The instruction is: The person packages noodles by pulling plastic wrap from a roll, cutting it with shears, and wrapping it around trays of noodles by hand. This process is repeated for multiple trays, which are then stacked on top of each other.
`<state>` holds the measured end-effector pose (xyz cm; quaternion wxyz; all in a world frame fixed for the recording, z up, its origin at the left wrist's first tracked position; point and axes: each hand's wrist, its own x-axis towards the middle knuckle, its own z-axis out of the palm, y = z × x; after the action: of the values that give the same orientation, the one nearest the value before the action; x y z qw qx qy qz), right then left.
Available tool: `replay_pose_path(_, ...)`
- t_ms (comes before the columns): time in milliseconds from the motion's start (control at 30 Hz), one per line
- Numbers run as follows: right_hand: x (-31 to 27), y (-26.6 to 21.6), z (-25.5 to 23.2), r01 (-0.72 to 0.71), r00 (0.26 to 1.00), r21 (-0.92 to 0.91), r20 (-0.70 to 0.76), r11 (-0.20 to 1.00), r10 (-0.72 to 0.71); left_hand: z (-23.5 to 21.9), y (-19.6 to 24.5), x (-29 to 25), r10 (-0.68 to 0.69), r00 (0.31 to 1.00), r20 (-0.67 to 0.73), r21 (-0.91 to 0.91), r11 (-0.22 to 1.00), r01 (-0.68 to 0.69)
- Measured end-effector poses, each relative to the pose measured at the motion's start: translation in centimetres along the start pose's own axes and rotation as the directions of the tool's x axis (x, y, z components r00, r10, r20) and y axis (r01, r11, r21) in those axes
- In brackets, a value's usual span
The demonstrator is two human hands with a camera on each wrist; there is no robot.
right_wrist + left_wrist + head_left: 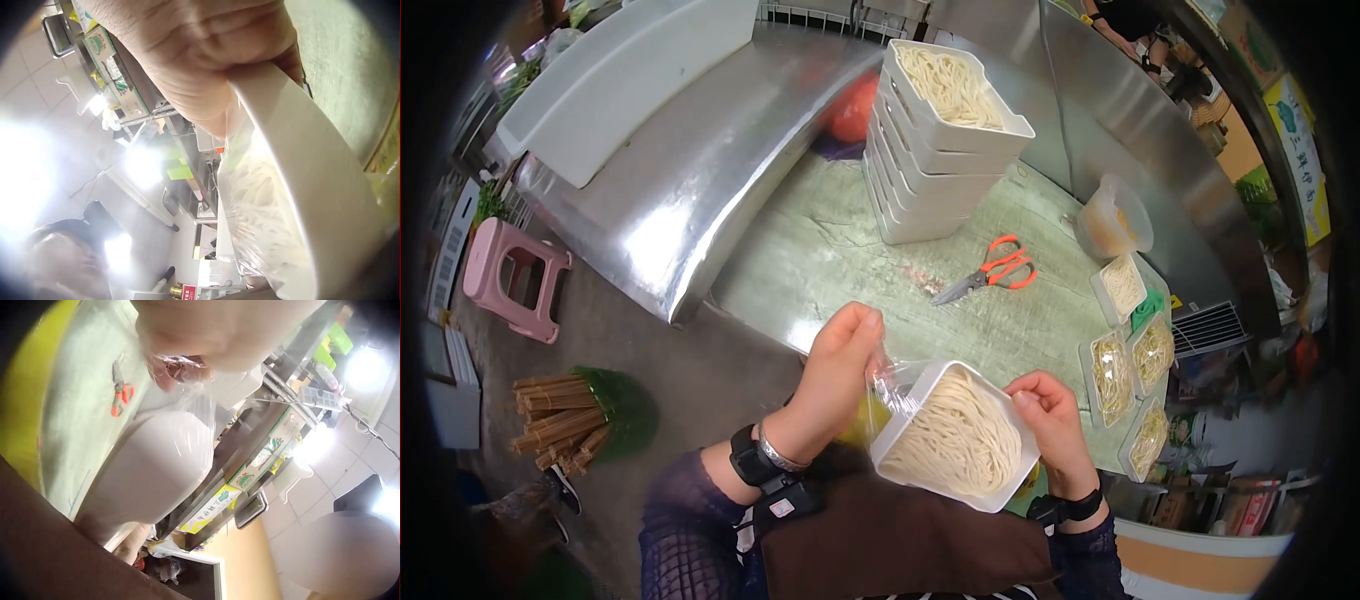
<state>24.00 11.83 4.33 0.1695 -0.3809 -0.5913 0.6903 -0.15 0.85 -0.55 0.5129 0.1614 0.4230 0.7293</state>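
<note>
A white tray of pale noodles is held in front of the body, tilted. My right hand grips its right rim, the thumb on top. At the tray's left, my left hand pinches clear plastic film, which stretches from the fingers to the tray's edge. The left wrist view shows the film drawn over the tray's end below the left hand. In the right wrist view film covers the noodles, and the right hand holds the rim.
Red-handled scissors lie on the table. Behind them stands a tall stack of white trays with noodles on top. Several filled trays and a clear tub are at the right. A metal counter stands at the left.
</note>
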Motion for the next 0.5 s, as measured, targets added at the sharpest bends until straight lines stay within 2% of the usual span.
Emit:
replay_pose_path(100,-0.3,-0.1,0.1,0.004,1.0,-0.013,-0.009,1.0,-0.004,0.4,-0.1,-0.5,-0.153,0.988,0.003,-0.122,0.981,0.153)
replay_pose_path(200,-0.3,0.1,0.4,-0.015,1.0,0.007,-0.013,1.0,0.015,0.1,-0.1,-0.8,-0.19,0.982,-0.01,-0.155,0.97,0.186)
replay_pose_path(300,-0.3,0.6,0.5,-0.006,1.0,0.048,-0.006,0.999,0.006,-1.2,-0.9,0.1,-0.229,0.966,0.12,0.053,0.973,0.224)
replay_pose_path(400,0.0,1.1,0.8,0.024,1.0,0.053,0.001,0.998,-0.024,0.6,-3.2,0.6,-0.281,0.947,0.155,0.216,0.945,0.245)
replay_pose_path(433,0.1,1.0,1.0,0.0,1.0,0.056,0.004,0.998,0.0,0.9,-3.0,0.1,-0.353,0.891,0.286,0.156,0.934,0.321)
replay_pose_path(500,0.3,0.8,1.4,-0.049,0.999,0.065,0.007,0.997,0.049,1.6,-2.5,-0.4,-0.352,0.834,0.424,0.039,0.927,0.372)
